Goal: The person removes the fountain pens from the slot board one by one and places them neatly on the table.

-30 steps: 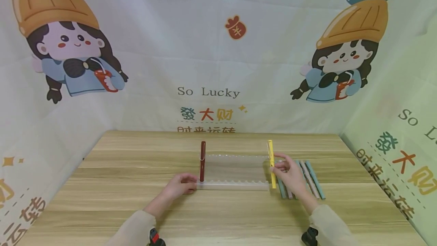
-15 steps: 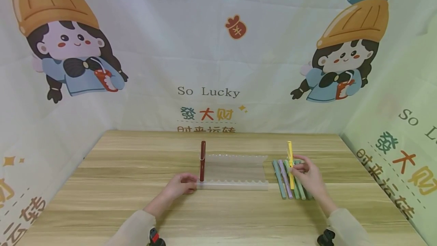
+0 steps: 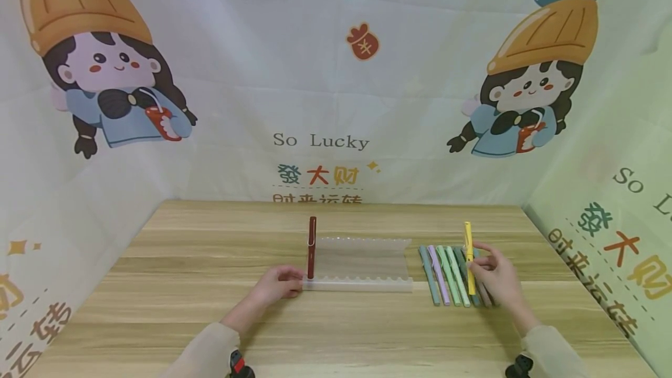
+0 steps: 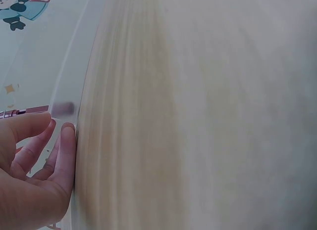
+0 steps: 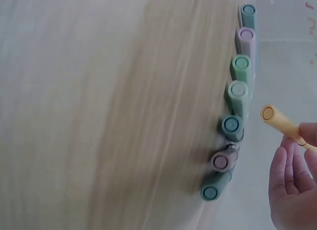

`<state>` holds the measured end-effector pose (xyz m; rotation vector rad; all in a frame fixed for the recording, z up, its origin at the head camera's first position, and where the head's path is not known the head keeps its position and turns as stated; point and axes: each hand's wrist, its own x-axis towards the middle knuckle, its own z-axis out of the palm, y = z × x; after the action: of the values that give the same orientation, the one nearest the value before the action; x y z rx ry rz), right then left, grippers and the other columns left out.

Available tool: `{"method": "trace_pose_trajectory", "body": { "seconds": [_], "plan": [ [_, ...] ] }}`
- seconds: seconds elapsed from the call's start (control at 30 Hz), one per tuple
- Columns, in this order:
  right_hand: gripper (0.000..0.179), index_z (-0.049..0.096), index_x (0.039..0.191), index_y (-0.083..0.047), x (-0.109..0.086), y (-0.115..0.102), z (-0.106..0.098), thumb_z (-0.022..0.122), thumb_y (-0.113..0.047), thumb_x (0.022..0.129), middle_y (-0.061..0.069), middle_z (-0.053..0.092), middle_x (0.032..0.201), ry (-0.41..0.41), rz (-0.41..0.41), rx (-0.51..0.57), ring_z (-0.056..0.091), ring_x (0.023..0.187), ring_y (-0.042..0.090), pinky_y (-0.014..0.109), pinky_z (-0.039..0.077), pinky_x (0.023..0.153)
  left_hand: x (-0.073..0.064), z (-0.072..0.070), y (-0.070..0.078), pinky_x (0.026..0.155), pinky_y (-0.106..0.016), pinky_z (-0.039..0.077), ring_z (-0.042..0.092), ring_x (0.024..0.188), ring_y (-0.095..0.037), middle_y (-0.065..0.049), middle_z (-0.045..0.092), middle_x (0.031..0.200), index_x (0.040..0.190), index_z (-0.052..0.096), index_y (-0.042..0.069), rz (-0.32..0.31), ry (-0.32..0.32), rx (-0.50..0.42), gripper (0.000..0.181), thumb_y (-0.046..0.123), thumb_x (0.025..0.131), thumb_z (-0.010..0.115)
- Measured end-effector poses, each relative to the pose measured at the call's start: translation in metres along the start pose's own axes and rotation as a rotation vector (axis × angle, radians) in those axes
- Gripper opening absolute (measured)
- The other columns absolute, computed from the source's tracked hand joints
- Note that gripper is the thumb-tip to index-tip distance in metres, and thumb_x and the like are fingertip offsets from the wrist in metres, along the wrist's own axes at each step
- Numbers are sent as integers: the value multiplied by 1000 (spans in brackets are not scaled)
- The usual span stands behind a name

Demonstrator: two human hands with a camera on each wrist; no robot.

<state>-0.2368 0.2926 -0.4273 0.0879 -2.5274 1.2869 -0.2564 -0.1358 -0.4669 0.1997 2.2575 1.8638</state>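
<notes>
A clear pen rack with scalloped edges (image 3: 362, 286) sits mid-table. Across its leftmost notches lies a dark red pen (image 3: 312, 249). My left hand (image 3: 277, 283) holds the rack's left front end, thumb in front and fingers curved behind; in the left wrist view the thumb (image 4: 65, 161) lies along the bar. With thumb and fingers my right hand (image 3: 496, 273) pinches a yellow pen (image 3: 469, 261) above a row of pens. In the right wrist view the yellow pen's end (image 5: 268, 113) points out past the fingers.
Right of the rack several pens lie side by side, among them a blue-green pen (image 3: 429, 279), a purple pen (image 3: 440, 279) and a green pen (image 3: 449, 279). A printed cloth (image 3: 236, 104) hangs behind the wooden table (image 3: 210, 232).
My right hand has carried the yellow pen rightward from the rack's right end to over the right part of the pen row. My left hand, the rack and the red pen have stayed put.
</notes>
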Motion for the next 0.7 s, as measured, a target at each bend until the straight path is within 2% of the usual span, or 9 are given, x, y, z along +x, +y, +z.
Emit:
{"method": "trace_pose_trajectory", "body": {
  "seconds": [0.17,0.33,0.7],
  "plan": [
    [41,45,120,3,0,7,-9,59,-4,83,20,61,88,4,12,-38,55,70,13,21,46,59,1,1,-1,70,-31,51,57,76,-17,-7,59,85,99,56,-11,0,9,6,21,-5,80,58],
    [40,46,119,4,-1,13,-17,59,-5,83,22,61,88,31,25,-61,53,68,6,20,45,57,0,1,0,70,-31,51,57,76,-17,-7,59,84,99,56,-11,2,10,13,20,-5,80,58],
    [37,49,116,6,-3,24,-31,59,-5,83,23,61,86,89,-1,-78,51,65,-2,18,44,54,0,1,0,70,-31,51,57,75,-18,-8,59,83,99,56,-11,11,2,18,20,-5,80,57]
  ]
}}
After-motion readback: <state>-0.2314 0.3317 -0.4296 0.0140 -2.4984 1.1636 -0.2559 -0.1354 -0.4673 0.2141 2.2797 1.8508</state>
